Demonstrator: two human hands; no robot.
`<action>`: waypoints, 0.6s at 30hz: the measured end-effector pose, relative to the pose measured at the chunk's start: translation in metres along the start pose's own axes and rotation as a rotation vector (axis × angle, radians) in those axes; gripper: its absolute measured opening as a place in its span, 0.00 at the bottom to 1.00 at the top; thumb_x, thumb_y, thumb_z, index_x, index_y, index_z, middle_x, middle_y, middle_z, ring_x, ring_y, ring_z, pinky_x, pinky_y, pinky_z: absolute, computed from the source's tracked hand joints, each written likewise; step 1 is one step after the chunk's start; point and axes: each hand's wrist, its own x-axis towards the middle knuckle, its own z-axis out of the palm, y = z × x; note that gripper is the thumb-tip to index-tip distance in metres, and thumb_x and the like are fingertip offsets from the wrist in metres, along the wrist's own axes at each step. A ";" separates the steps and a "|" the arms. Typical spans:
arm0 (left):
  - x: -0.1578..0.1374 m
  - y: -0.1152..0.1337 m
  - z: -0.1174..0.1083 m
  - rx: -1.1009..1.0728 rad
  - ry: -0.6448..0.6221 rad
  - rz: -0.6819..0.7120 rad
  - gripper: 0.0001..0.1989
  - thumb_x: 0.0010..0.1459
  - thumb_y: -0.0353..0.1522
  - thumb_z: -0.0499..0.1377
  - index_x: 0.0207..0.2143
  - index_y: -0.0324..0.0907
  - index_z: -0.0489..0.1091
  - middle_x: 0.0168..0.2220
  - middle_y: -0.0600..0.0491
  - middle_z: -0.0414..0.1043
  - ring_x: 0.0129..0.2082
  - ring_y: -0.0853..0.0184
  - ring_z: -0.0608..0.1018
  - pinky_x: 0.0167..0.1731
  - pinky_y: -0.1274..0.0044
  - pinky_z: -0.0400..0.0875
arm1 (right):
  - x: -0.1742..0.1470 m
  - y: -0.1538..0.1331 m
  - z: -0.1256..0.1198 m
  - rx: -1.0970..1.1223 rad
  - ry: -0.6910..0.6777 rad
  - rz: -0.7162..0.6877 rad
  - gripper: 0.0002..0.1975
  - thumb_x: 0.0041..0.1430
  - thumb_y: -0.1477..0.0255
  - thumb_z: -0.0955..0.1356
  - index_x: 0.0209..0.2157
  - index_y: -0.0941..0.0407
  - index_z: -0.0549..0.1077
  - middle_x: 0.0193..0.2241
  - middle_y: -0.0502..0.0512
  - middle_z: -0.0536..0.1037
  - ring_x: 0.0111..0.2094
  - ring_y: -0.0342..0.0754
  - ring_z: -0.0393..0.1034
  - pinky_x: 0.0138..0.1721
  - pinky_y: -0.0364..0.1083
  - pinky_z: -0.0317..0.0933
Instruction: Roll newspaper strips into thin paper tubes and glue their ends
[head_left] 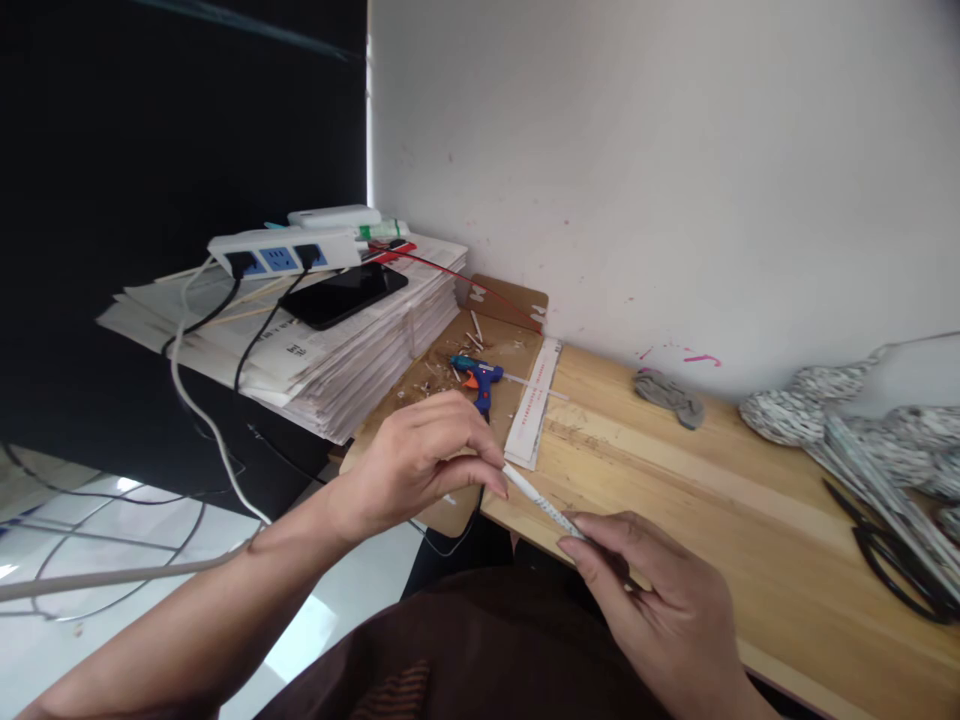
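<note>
My left hand (416, 455) and my right hand (652, 590) each pinch one end of a thin rolled paper stick (541, 503), white with fine print, held level just above the near edge of the wooden table (675, 490). The left fingertips grip its far left end, the right thumb and forefinger its right end. Behind the hands a blue hot glue gun (478, 376) with an orange trigger lies on a brown cardboard sheet (420, 390) strewn with scraps.
A tall stack of newspapers (337, 340) carries a black phone (343, 294) and a white power strip (285, 252) with cables hanging down. Black scissors (892, 560) and rolled paper bundles (825, 400) lie at right. A white wall stands behind.
</note>
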 end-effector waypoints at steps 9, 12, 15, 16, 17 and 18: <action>0.007 0.007 -0.010 0.153 -0.230 -0.045 0.03 0.59 0.32 0.59 0.34 0.41 0.69 0.31 0.52 0.73 0.34 0.67 0.74 0.37 0.75 0.69 | -0.003 0.000 -0.002 -0.036 0.001 0.021 0.07 0.55 0.75 0.70 0.37 0.52 0.77 0.28 0.50 0.79 0.27 0.43 0.73 0.28 0.40 0.67; 0.011 0.013 -0.014 0.231 -0.278 -0.091 0.05 0.61 0.33 0.55 0.34 0.41 0.69 0.32 0.52 0.72 0.35 0.67 0.73 0.36 0.75 0.68 | -0.003 -0.001 -0.002 -0.080 0.038 -0.010 0.07 0.55 0.75 0.70 0.37 0.53 0.77 0.29 0.51 0.79 0.27 0.44 0.74 0.29 0.40 0.68; 0.009 0.014 -0.015 0.194 -0.203 -0.173 0.05 0.60 0.33 0.57 0.33 0.42 0.70 0.31 0.53 0.72 0.33 0.69 0.74 0.34 0.76 0.69 | -0.002 -0.001 -0.003 -0.112 0.075 -0.027 0.07 0.55 0.76 0.70 0.37 0.53 0.77 0.29 0.52 0.80 0.28 0.44 0.75 0.29 0.40 0.68; 0.007 0.013 -0.014 0.153 -0.154 -0.221 0.04 0.60 0.33 0.58 0.32 0.42 0.70 0.31 0.53 0.73 0.32 0.69 0.74 0.33 0.77 0.69 | -0.002 -0.001 -0.002 -0.113 0.081 -0.027 0.07 0.55 0.76 0.70 0.37 0.53 0.77 0.29 0.52 0.80 0.28 0.44 0.75 0.29 0.40 0.69; 0.004 0.012 -0.011 0.099 -0.106 -0.281 0.04 0.58 0.33 0.59 0.32 0.42 0.71 0.30 0.53 0.73 0.31 0.70 0.75 0.32 0.78 0.69 | -0.002 0.000 -0.002 -0.110 0.082 -0.023 0.07 0.55 0.76 0.70 0.37 0.53 0.77 0.29 0.51 0.80 0.27 0.44 0.75 0.29 0.40 0.68; 0.002 0.011 -0.009 0.034 -0.066 -0.349 0.04 0.56 0.34 0.61 0.32 0.42 0.71 0.30 0.54 0.74 0.29 0.70 0.75 0.30 0.78 0.69 | -0.002 0.000 -0.002 -0.103 0.080 -0.018 0.07 0.55 0.76 0.70 0.36 0.53 0.77 0.29 0.51 0.80 0.27 0.43 0.74 0.28 0.39 0.68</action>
